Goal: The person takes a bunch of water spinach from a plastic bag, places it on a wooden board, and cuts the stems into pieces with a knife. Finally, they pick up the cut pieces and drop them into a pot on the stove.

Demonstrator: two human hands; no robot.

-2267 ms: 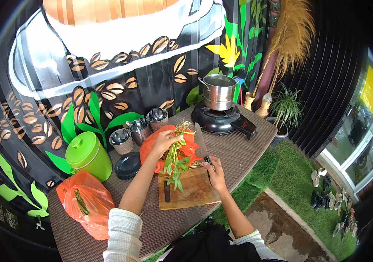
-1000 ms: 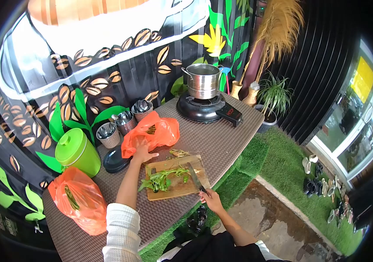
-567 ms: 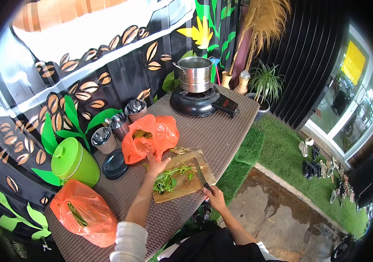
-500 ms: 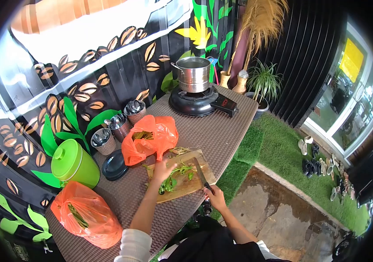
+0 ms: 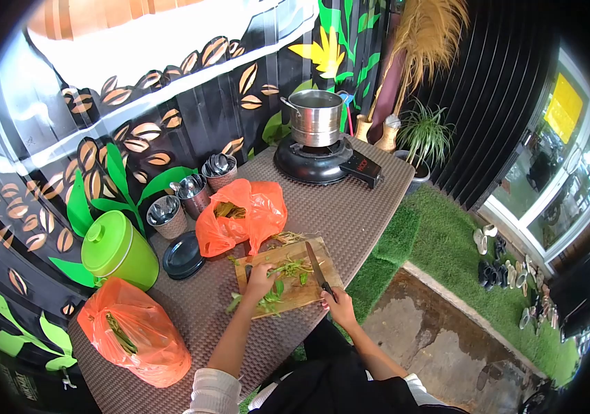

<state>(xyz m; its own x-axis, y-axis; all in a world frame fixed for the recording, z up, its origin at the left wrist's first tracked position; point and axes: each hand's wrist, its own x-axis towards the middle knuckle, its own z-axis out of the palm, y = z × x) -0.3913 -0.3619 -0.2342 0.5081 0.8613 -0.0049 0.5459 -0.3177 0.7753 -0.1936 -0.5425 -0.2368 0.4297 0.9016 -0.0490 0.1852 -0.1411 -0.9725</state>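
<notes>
My right hand (image 5: 340, 307) is closed round the black handle of a knife (image 5: 317, 265), whose blade points away over the right part of a wooden cutting board (image 5: 298, 299). Over the board's left part, my left hand (image 5: 260, 281) is closed on leafy greens (image 5: 269, 301), some leaves sticking out toward the board's left edge. Cut green stems (image 5: 293, 266) lie on the board between the two hands. Just beyond the board sits an open orange plastic bag (image 5: 267, 207) with stems inside.
A steel pot (image 5: 316, 121) stands on a black portable stove (image 5: 309, 165) at the far end. Along the wall are cutlery cups (image 5: 167, 219), dark plates (image 5: 183, 257) and a green lidded container (image 5: 119, 252). Another orange bag (image 5: 133, 338) is at the near left.
My left hand has moved down and slightly right onto the greens, and its fingers have closed. Leaves now stick out left of it. The knife stays in my right hand.
</notes>
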